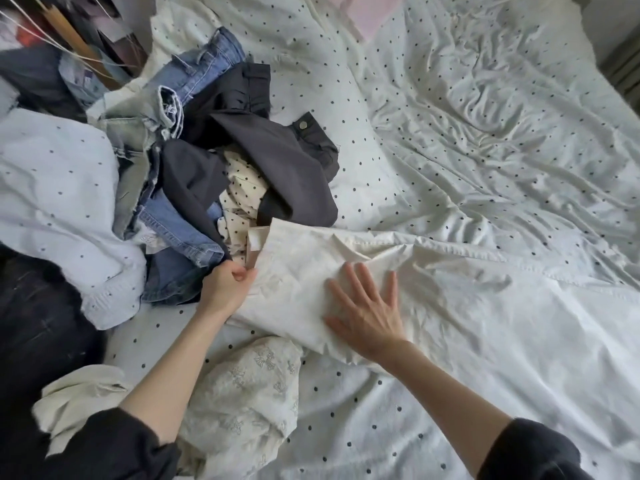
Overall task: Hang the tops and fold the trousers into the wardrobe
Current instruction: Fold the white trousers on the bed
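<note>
Pressing flat on the cream trousers (pixel 311 268), the right hand (pixel 367 313) is lying with all its fingers straight and spread, gripping nothing, while the left hand (pixel 227 284) is pinching the waistband edge between curled fingers and thumb. The trousers are lying across the dotted bedding (pixel 485 133), waist end toward the heap of clothes (pixel 207 150) at the left, legs running off to the right, where their pale cloth is blending into the sheet and the hem is hard to pick out.

Judging by the soft creases, this is looking like a light, limp cotton that is holding no shape of its own and is wrinkling easily; it is probably sliding readily over the sheet. Gripping at the waistband, where the cloth is doubled and firmest, seems the surest hold, with a flat palm smoothing the legs before any fold.

Denim jeans (pixel 180 230) and a dark garment (pixel 277 157) are sitting in the heap, not yet folded, and a patterned cream garment (pixel 249 386) is lying near the left forearm.
</note>
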The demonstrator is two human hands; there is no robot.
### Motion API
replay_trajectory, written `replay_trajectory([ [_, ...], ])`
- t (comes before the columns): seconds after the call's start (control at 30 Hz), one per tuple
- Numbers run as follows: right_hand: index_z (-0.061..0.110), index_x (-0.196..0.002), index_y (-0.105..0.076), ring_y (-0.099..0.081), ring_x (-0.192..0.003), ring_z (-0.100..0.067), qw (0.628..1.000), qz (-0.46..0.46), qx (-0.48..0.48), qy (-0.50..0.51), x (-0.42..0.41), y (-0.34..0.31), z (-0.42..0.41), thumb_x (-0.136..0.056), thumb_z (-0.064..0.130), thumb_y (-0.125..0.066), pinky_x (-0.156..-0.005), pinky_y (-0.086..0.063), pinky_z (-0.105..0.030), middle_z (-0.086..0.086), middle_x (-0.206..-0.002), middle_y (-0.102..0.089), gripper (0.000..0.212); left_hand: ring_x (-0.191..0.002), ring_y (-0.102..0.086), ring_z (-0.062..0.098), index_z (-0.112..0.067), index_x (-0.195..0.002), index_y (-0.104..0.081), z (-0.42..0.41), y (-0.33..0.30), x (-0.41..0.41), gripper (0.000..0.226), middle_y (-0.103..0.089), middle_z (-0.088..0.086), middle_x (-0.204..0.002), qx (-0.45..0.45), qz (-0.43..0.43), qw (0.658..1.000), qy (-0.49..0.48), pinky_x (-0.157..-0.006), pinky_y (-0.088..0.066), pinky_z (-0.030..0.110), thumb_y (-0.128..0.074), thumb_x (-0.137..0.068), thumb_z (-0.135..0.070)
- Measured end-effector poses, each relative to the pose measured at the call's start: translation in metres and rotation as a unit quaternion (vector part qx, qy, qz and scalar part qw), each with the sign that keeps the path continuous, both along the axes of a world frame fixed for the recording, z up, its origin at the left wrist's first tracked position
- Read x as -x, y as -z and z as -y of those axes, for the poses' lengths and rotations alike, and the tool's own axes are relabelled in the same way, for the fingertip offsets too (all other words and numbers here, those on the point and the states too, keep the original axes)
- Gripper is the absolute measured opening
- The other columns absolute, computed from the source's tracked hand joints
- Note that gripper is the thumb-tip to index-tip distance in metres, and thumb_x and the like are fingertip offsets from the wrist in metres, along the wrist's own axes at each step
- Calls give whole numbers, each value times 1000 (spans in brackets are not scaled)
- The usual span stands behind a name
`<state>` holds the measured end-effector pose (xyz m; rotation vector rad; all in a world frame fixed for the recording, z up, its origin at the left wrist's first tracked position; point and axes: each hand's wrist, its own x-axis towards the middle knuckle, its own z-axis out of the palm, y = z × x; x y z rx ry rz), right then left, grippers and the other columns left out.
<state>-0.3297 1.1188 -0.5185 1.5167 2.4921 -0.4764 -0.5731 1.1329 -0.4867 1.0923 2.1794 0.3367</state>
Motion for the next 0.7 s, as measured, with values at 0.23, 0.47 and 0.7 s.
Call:
replay_trajectory([
  [0.23,36,-150,0,12,-146,-24,999,-10,-8,-41,9,-5,12,-92,61,-30,-105,20,-59,2,-158,15,69,-82,-52,18,-13,-91,-61,33,2,6,17,-58,-2,-86,23,-10,999,-27,-71,-37,28,-63,-87,-30],
  [0.47,31,-151,-5,10,-146,-22,996,-57,-74,-14,41,-38,-38,-98,46,-34,-113,6,-57,0,-159,11,63,-76,-58,25,-6,-83,-60,55,5,8,16,-61,12,-80,-15,121,987,-101,-80,-52,44,-67,-86,-20],
  [0.7,21,-150,-14,7,-146,-20,993,-62,-92,-40,65,-44,-49,-100,39,-33,-115,4,-55,1,-159,7,57,-73,-57,17,-12,-75,-60,64,7,6,16,-60,1,-74,-12,134,984,-120,-65,-47,28,-75,-77,-15],
])
